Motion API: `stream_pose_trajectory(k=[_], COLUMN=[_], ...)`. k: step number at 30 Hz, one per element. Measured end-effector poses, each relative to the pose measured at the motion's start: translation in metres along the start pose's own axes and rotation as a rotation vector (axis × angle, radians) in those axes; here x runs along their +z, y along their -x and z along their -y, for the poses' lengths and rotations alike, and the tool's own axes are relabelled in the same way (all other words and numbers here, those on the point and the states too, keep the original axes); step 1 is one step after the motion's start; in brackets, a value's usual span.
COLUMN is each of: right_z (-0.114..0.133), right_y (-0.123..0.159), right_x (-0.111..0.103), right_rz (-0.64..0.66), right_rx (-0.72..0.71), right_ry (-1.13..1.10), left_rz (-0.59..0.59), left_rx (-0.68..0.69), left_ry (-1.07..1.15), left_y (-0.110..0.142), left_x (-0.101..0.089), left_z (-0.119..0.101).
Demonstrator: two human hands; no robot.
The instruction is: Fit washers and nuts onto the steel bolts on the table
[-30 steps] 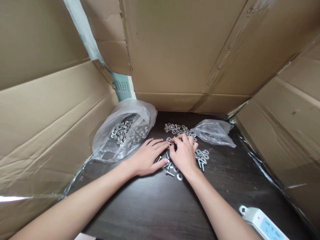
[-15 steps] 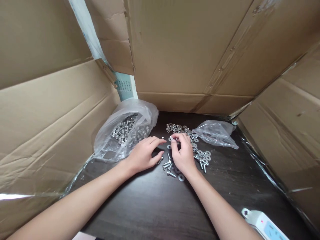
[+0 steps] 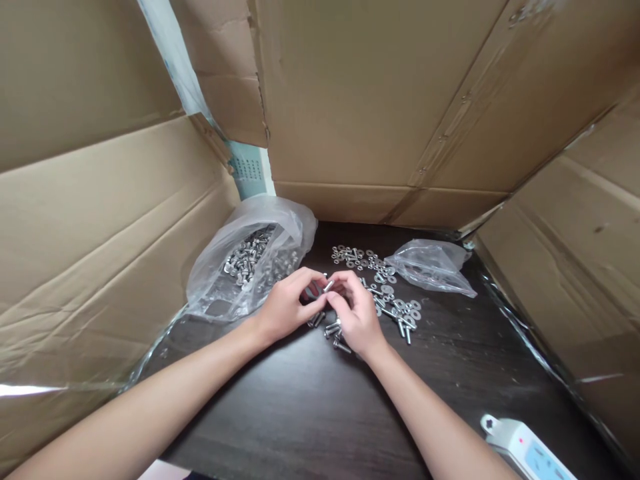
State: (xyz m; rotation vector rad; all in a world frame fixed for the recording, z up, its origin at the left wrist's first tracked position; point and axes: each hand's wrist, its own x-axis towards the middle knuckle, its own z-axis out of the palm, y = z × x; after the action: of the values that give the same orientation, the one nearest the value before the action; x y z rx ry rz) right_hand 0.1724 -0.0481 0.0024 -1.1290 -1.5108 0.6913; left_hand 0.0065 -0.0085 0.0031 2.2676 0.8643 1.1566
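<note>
A small silver bolt (image 3: 329,286) is pinched where the fingertips of both hands meet, above the dark tabletop. My right hand (image 3: 356,313) holds it with thumb and forefinger. From the other side my left hand (image 3: 287,303) closes its thumb and fingers at the bolt's end; the exact contact is partly hidden. Several loose bolts (image 3: 341,346) lie just under my right hand, and more bolts (image 3: 317,320) lie beneath my left fingers. Flat washers (image 3: 414,305) and other small hardware are scattered to the right of my hands.
An open plastic bag (image 3: 295,217) full of bolts stands at the left. Another clear plastic bag (image 3: 435,263) lies behind the washers at right. Cardboard walls (image 3: 370,120) enclose the table (image 3: 280,413) on three sides. A white power strip (image 3: 515,440) sits at the lower right.
My right hand has moved left with the bolt to meet my left hand. My left fingers, apart before, have closed in at the bolt. More bolts and washers at right are uncovered.
</note>
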Motion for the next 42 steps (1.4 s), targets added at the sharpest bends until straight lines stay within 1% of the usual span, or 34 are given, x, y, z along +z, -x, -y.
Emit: stream_pose_trajectory(k=[1, 2, 3, 4, 5, 6, 8, 10, 12, 19, 29, 32, 37, 40, 42], right_z=[-0.001, -0.003, -0.005, -0.007, -0.009, -0.011, -0.014, -0.015, -0.015, -0.012, -0.012, -0.011, -0.009, -0.010, -0.010], right_y=[-0.001, -0.003, -0.004, -0.006, -0.008, -0.009, -0.010, -0.010, -0.009, -0.008, -0.009, -0.009, -0.009, -0.008, -0.007], right_x=[-0.003, -0.007, -0.011, -0.014, -0.018, -0.020, -0.022, -0.021, -0.018, -0.015, -0.015, -0.016, -0.016, -0.013, -0.011], right_rz=[0.005, -0.024, -0.074, -0.133, -0.165, -0.156, -0.094, -0.032, 0.007, 0.052, 0.086, 0.088, 0.085, 0.072, 0.024], right_rx=[-0.004, -0.021, -0.030, -0.046, -0.063, -0.060, -0.023, 0.019, 0.048, 0.129, 0.166, 0.146, 0.067, -0.010, -0.060], right_ry=[-0.008, 0.025, 0.110, 0.243, 0.392, 0.524, 0.719, 0.829, 0.876, 0.875, 0.848, 0.837, 0.804, 0.684, 0.545], left_rz=[0.006, 0.012, 0.016, 0.020, 0.021, 0.022, 0.028, 0.036, 0.049, 0.103, 0.137, 0.136, 0.140, 0.143, 0.143], left_rx=[-0.001, -0.009, -0.023, -0.041, -0.062, -0.082, -0.109, -0.119, -0.120, -0.124, -0.117, -0.110, -0.110, -0.114, -0.115], left_ry=[-0.006, -0.012, -0.019, -0.027, -0.034, -0.038, -0.039, -0.038, -0.042, -0.063, -0.060, -0.067, -0.065, -0.064, -0.066], left_y=[0.000, -0.001, -0.001, -0.002, -0.002, -0.003, -0.003, -0.003, -0.003, -0.003, -0.003, -0.003, -0.004, -0.004, -0.003], left_x=[-0.001, -0.002, -0.003, -0.004, -0.004, -0.005, -0.006, -0.006, -0.006, -0.004, -0.004, -0.004, -0.004, -0.004, -0.004], left_z=[0.000, -0.001, -0.001, -0.001, 0.000, 0.000, 0.001, 0.002, 0.003, 0.004, 0.004, 0.004, 0.003, 0.004, 0.005])
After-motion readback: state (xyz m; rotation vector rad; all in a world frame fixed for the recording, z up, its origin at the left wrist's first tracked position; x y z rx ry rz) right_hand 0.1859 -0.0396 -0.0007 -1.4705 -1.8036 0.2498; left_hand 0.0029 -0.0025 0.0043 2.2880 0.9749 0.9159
